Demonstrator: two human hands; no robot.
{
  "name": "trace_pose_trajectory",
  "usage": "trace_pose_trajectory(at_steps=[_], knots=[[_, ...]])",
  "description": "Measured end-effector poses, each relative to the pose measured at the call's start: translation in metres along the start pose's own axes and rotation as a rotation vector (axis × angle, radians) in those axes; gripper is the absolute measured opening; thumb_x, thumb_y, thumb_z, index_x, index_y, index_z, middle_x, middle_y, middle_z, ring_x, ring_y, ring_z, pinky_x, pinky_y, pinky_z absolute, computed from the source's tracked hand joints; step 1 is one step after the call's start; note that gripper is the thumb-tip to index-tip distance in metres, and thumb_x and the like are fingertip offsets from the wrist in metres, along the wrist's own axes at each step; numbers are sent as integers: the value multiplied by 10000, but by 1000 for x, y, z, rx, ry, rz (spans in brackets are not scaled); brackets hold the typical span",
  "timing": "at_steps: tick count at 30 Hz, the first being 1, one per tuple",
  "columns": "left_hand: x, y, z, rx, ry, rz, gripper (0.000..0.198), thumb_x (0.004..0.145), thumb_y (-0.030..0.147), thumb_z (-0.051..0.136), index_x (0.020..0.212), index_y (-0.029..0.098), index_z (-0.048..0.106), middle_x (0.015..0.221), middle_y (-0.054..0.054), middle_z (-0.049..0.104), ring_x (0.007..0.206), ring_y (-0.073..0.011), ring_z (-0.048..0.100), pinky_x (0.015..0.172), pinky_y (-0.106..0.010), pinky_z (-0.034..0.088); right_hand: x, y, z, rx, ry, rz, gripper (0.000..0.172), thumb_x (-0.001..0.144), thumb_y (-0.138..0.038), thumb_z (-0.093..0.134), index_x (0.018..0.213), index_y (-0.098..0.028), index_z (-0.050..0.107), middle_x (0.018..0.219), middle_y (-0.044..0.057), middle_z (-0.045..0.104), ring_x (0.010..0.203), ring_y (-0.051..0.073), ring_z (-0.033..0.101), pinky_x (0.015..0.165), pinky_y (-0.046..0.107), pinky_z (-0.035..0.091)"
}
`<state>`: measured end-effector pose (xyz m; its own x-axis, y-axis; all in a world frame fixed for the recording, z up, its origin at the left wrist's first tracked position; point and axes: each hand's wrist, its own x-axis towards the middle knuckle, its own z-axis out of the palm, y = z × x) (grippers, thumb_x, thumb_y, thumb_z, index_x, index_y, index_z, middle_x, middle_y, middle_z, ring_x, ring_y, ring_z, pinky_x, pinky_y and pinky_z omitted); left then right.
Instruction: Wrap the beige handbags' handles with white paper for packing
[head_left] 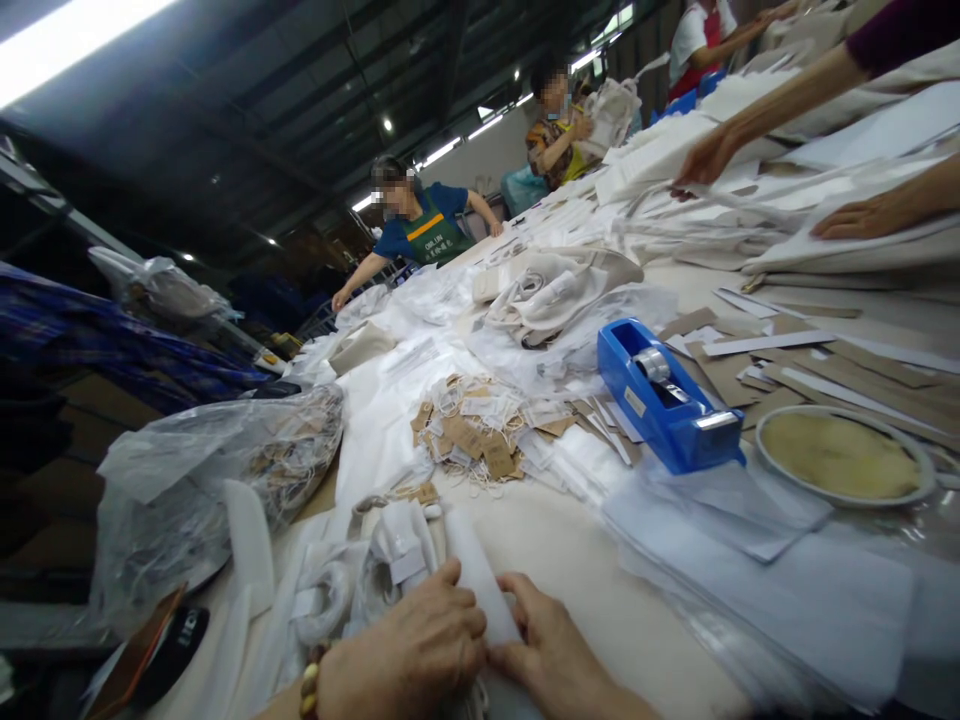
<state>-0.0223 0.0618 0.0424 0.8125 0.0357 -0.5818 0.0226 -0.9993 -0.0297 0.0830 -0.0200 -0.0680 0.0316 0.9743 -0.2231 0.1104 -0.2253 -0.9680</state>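
A narrow white strip, perhaps folded sheet material [480, 575], lies between my two hands at the near edge of the table. My left hand [420, 640], with a beaded bracelet at the wrist, is closed with its fingers curled at the strip's left side. Thumb and fingers of my right hand [551, 640] close around the strip's right edge. Beside my left hand are rolled pale fabric straps [401, 545] with a white paper band, and another white roll [322, 600]. The strip's near end is partly hidden by my hands.
A heap of brown and white string tags [480, 430] lies ahead. To the right are a blue tape dispenser [667, 400], a round dish [844, 455] and clear bags [765, 570]. A bulging plastic bag [217, 480] stands left. A co-worker's hands [862, 215] handle cloth at right.
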Motion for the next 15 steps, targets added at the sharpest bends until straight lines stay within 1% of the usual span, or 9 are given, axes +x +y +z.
trace_pose_trajectory(at_steps=[2,5,7,9,10,11,12,14,15], knots=[[3,2,1,18,-5,-15,106,724,96,530,667,185,522,695,-20,600,682,-174,521,797,-352,353,18,-8,12,-112,12,1,304,669,-80,468,962,-144,519,825,48,652,719,156,575,597,219,381],[2,0,2,-22,-17,-70,119,743,78,506,694,180,544,773,-23,633,751,-181,554,838,-358,365,38,-13,23,-220,-71,-53,200,753,-94,455,937,-116,532,901,117,669,778,193,612,626,244,406],[-9,-5,6,-78,38,-98,160,767,73,488,824,194,576,905,-21,653,854,-185,571,902,-362,355,41,-13,22,-248,-153,-120,234,770,-108,476,996,-116,536,935,119,671,808,210,624,657,256,427],[-32,-13,15,-69,177,-145,351,767,90,515,1090,223,545,1120,-41,623,1044,-214,541,1003,-392,303,37,-14,14,-284,-202,-182,278,814,-137,459,1084,-111,521,977,133,657,856,230,623,723,287,451],[-48,-18,25,-44,263,-194,487,761,119,550,1227,236,471,1231,-61,572,1146,-242,492,1042,-414,272,32,-14,8,-304,-206,-199,306,838,-149,438,1133,-95,503,1001,156,642,888,248,616,762,317,457],[-67,-23,37,-10,360,-272,653,745,175,603,1345,240,352,1331,-88,496,1236,-282,421,1068,-444,248,27,-14,2,-330,-207,-208,332,850,-144,418,1167,-74,487,1017,181,624,910,266,607,789,348,461],[-88,-28,53,-3,453,-393,779,735,258,653,1404,251,254,1396,-102,424,1284,-311,367,1071,-453,263,21,-13,-5,-361,-205,-220,361,839,-109,407,1190,-62,477,1032,195,605,932,276,598,811,370,462],[-130,-34,94,-97,624,-649,901,721,431,670,1436,254,151,1449,-134,326,1312,-351,325,1049,-484,322,11,-8,-16,-411,-219,-307,473,749,7,408,1206,-91,481,1089,174,569,1002,260,571,861,356,460],[-149,-35,116,-196,661,-808,915,728,480,639,1441,232,122,1459,-155,297,1318,-368,312,1049,-517,320,6,-4,-20,-421,-234,-379,531,700,45,415,1198,-124,493,1130,149,548,1037,239,556,881,325,458]])
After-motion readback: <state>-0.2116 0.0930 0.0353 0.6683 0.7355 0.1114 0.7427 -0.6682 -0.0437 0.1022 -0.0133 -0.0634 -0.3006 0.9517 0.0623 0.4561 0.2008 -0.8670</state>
